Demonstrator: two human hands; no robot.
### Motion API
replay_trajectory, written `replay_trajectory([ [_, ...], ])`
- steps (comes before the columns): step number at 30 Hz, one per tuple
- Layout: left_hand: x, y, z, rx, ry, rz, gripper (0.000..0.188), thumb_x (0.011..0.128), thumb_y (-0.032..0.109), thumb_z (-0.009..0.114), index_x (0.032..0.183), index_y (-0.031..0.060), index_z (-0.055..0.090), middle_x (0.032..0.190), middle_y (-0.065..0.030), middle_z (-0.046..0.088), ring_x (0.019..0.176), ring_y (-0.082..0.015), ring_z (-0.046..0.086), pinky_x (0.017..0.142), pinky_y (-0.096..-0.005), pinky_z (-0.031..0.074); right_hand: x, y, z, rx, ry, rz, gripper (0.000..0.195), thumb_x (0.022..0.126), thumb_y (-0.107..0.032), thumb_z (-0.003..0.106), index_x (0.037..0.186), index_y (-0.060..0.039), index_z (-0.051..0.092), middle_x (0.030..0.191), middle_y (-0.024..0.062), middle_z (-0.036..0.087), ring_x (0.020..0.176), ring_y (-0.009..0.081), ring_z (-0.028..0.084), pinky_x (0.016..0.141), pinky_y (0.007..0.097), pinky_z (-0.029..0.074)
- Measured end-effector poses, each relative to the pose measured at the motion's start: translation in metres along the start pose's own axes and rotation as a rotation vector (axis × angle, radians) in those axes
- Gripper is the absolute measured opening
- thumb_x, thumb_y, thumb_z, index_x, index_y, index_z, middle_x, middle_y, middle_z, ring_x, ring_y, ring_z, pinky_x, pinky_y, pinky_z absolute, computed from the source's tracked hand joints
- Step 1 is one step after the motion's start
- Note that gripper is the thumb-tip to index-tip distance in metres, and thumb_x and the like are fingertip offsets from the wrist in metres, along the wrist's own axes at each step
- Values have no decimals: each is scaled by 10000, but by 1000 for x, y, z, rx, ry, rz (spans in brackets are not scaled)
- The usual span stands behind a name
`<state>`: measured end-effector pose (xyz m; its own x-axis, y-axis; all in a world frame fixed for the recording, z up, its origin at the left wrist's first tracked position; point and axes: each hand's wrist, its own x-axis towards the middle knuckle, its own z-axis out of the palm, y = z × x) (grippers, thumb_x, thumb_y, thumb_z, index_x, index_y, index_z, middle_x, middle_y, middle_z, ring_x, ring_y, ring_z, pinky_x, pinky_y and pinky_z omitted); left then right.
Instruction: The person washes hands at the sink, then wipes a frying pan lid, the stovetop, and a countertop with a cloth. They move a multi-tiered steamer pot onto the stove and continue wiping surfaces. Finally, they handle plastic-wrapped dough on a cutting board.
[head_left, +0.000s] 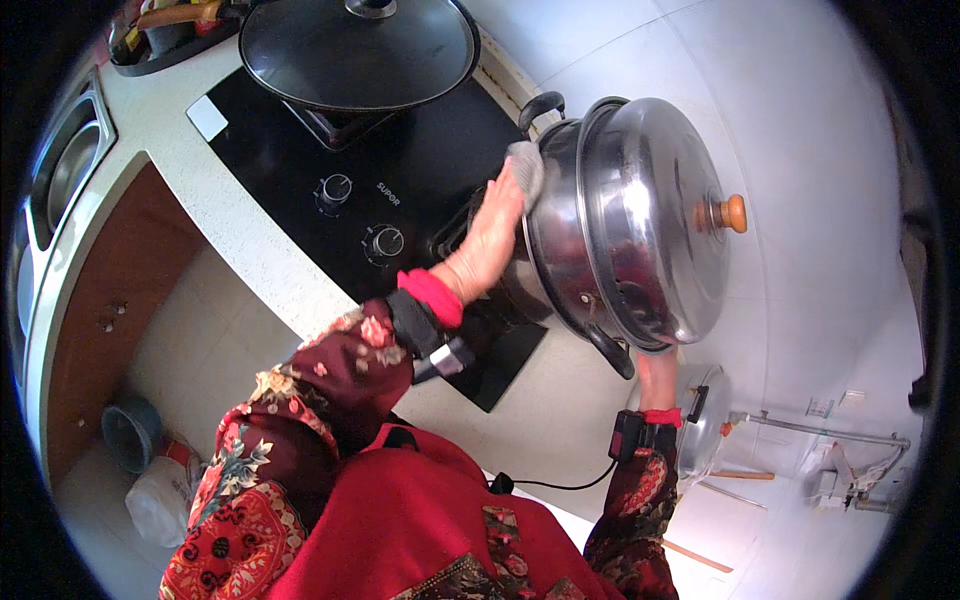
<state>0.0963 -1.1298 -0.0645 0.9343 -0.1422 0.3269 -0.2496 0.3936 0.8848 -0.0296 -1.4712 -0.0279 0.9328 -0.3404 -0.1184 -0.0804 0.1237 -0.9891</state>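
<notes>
A lidded stainless steel steamer pot (559, 225) with black side handles and an orange-brown knob stands over the near end of the black glass gas hob (442, 150). My left hand (491, 225) presses a bunched grey cloth (527, 172) against the pot's side, below its upper black handle; the hand is slightly blurred. At the pot's lower right edge is my right hand (658, 371), mostly hidden behind the steamer, with only the part by the wrist showing. Whether its fingers grip the pot cannot be seen.
A wok with a dark glass lid (360, 52) sits on the far burner. Hob knobs (388, 241) face the counter edge (262, 262). A sink (75, 165) lies at left, another metal pot (694, 412) behind my right wrist. A pipe (825, 431) runs along the white wall.
</notes>
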Motion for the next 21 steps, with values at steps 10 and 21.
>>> replay_trajectory([
  [10, 31, -76, -49, 144, -62, -338, 606, 1011, 432, 283, 1422, -7, 352, 1448, -120, 401, 1350, -217, 331, 1123, -306, 226, 11, 4, -8, 14, 115, 68, 519, 915, -100, 563, 1396, -44, 375, 1368, 142, 470, 1197, 283, 512, 1019, 424, 437],
  [21, 50, -30, -31, 443, -132, -201, 536, 1007, 367, 201, 1310, 19, 473, 1316, -202, 531, 1246, -296, 475, 1096, -381, 273, 0, -2, 4, -27, 150, 65, 479, 931, -131, 535, 1377, -20, 398, 1350, 144, 485, 1200, 277, 509, 1031, 415, 426],
])
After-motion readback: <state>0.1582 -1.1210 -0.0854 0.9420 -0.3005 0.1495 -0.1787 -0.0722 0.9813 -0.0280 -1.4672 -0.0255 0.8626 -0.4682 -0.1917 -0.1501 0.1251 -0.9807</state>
